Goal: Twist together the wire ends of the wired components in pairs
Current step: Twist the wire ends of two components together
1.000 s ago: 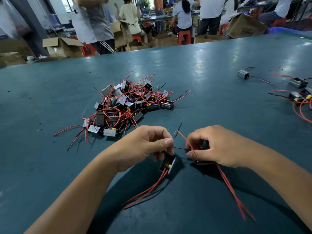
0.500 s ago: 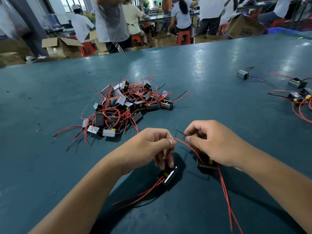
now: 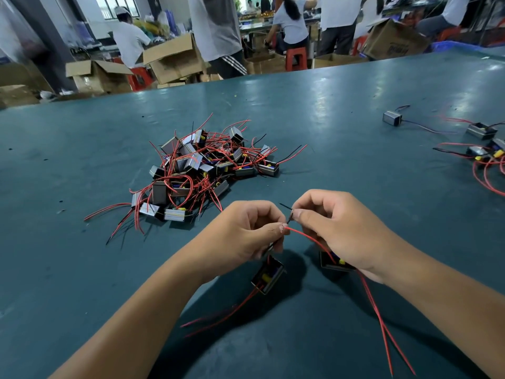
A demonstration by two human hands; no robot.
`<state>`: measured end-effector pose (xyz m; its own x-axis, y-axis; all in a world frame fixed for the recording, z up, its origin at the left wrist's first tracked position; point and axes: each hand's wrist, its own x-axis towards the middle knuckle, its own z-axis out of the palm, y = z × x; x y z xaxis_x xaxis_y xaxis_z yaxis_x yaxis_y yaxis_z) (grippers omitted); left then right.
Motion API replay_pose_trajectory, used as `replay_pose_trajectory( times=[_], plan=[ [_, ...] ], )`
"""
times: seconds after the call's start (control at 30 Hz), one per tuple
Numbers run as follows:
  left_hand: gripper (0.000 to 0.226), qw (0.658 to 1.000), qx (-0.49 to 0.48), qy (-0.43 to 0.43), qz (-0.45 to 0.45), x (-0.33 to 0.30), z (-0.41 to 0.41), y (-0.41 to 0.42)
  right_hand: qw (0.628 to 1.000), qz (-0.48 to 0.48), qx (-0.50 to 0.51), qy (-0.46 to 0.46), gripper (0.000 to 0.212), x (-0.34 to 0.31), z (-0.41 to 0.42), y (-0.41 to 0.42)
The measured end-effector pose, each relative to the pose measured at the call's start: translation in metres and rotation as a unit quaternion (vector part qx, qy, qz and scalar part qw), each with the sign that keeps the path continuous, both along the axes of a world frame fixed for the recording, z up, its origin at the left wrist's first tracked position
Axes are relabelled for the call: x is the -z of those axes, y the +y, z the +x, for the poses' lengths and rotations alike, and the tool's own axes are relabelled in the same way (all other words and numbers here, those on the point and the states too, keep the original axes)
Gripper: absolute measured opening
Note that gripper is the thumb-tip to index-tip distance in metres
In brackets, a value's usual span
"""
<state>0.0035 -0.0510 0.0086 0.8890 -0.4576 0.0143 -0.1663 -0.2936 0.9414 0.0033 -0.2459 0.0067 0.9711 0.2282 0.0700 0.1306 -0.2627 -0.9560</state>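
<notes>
A heap of small boxy wired components (image 3: pixel 203 170), metal-faced and tangled in red and black leads, lies on the teal table (image 3: pixel 341 110) left of its middle, just beyond the hands. Toward the right edge sit a few more: a lone grey component (image 3: pixel 392 117) with a thin dark lead, and a cluster of components with red loops (image 3: pixel 485 154) at the edge itself. Past the far edge, open cardboard boxes (image 3: pixel 169 60), red stools (image 3: pixel 295 58) and several standing or seated people fill the background.

Near the table's front edge, the left hand (image 3: pixel 246 231) pinches the tip of a red wire (image 3: pixel 308 237) between thumb and forefinger; a black component (image 3: pixel 267 274) hangs tilted under it, its red leads trailing toward the front edge. The right hand (image 3: pixel 341 228) pinches a short black wire end (image 3: pixel 285 207) just beside the left thumb, fingers curled. The red wire arcs down to a second component (image 3: pixel 334 263), half hidden beneath the right palm, with two long red leads (image 3: pixel 382 324) running out toward the front edge. Whether the two pinched ends touch cannot be made out.
</notes>
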Motion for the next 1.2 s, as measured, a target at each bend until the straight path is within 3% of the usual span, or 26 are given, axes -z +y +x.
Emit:
replay_pose_trajectory(
  times=[0.17, 0.43, 0.6, 0.97, 1.2],
  plan=[
    [0.015, 0.999, -0.036, -0.006, -0.036, 0.000, 0.001, -0.001, 1.000, -0.009, 0.013, -0.025, 0.016, 0.000, 0.001, 0.000],
    [0.020, 0.995, -0.083, -0.009, -0.060, 0.003, 0.003, -0.005, 0.991, -0.111, 0.018, -0.078, 0.015, 0.002, 0.002, -0.004],
    [0.007, 0.995, -0.083, -0.040, -0.045, 0.003, 0.003, -0.007, 0.987, -0.134, 0.004, -0.092, 0.013, 0.001, 0.000, -0.005],
    [0.015, 0.993, -0.109, -0.044, -0.026, 0.006, 0.005, -0.008, 0.985, -0.126, -0.010, -0.119, 0.016, 0.001, 0.000, -0.006],
    [0.017, 0.990, -0.117, -0.003, -0.081, 0.009, 0.003, -0.011, 0.989, -0.117, -0.017, -0.093, 0.021, -0.003, -0.002, -0.004]
  ],
)
